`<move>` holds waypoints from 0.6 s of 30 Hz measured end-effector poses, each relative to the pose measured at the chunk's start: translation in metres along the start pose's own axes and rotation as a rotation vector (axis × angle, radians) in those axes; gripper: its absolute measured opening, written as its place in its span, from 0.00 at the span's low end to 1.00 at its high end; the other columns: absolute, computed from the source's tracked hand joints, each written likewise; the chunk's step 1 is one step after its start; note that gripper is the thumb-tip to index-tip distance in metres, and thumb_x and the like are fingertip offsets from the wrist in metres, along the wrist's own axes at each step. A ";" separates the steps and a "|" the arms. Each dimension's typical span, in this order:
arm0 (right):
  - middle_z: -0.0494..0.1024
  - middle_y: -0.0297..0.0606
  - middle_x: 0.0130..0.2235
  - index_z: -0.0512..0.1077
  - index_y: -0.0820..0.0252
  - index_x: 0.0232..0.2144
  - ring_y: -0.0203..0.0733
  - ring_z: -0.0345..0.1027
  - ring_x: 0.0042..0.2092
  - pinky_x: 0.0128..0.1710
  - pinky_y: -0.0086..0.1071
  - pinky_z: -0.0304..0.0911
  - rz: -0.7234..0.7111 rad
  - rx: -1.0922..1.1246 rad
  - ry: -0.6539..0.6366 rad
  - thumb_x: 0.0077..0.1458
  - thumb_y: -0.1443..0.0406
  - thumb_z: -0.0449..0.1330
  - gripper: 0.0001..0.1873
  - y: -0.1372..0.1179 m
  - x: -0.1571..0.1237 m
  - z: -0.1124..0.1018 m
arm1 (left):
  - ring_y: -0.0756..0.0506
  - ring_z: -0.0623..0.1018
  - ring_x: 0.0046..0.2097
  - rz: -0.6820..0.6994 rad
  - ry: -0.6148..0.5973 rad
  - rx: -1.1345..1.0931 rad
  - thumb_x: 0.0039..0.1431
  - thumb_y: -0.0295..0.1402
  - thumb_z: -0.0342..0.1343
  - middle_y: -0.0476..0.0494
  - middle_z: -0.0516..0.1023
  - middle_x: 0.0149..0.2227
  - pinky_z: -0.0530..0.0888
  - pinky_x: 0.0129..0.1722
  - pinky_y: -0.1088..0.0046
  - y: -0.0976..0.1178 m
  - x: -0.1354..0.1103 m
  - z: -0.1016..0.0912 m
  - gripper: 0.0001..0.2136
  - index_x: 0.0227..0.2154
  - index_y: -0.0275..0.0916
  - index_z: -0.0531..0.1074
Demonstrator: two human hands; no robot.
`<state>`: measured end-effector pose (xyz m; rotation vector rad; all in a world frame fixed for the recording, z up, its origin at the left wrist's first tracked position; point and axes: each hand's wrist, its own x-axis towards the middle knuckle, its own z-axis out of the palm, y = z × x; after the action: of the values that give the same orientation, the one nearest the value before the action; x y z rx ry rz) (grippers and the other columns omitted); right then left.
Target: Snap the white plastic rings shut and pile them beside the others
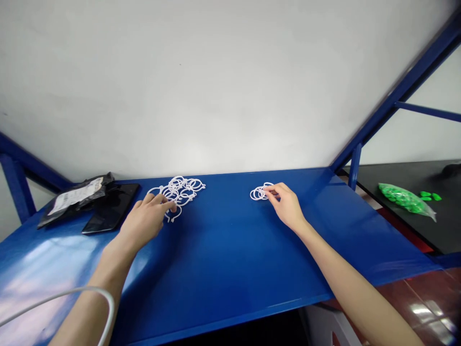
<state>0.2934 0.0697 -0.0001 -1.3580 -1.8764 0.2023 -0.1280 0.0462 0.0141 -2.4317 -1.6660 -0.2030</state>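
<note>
At the near left edge of a loose pile of white plastic rings (187,196), each with a small gap and knobs, is my left hand (146,216). Its fingers are curled, thumb and forefinger closed at a white ring (179,214); the exact contact is partly hidden. To the right, a smaller cluster of white rings (256,193) lies overlapping on the blue table (223,259). My right hand (286,202) pinches a white ring at that cluster's right side, and the fingertips cover part of it.
A black plastic parcel with a white label (77,196) and a dark phone-like slab (111,211) lie at the left. A blue metal frame (355,166) rises at the right. Beyond it, a dark table (403,226) holds a clear bag of green pieces (405,198). A white cable (72,290) crosses the left foreground.
</note>
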 end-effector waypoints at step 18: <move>0.80 0.40 0.45 0.74 0.54 0.50 0.45 0.75 0.46 0.47 0.39 0.73 -0.298 0.181 -0.350 0.66 0.61 0.61 0.11 -0.068 -0.033 0.014 | 0.44 0.71 0.34 0.401 0.169 -0.285 0.68 0.35 0.58 0.49 0.80 0.30 0.61 0.36 0.64 0.123 0.000 -0.009 0.10 0.31 0.41 0.76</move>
<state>0.2377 0.0174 0.0105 -0.9516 -2.2616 0.4688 -0.0136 0.0004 0.0135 -2.7980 -1.1147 -0.6003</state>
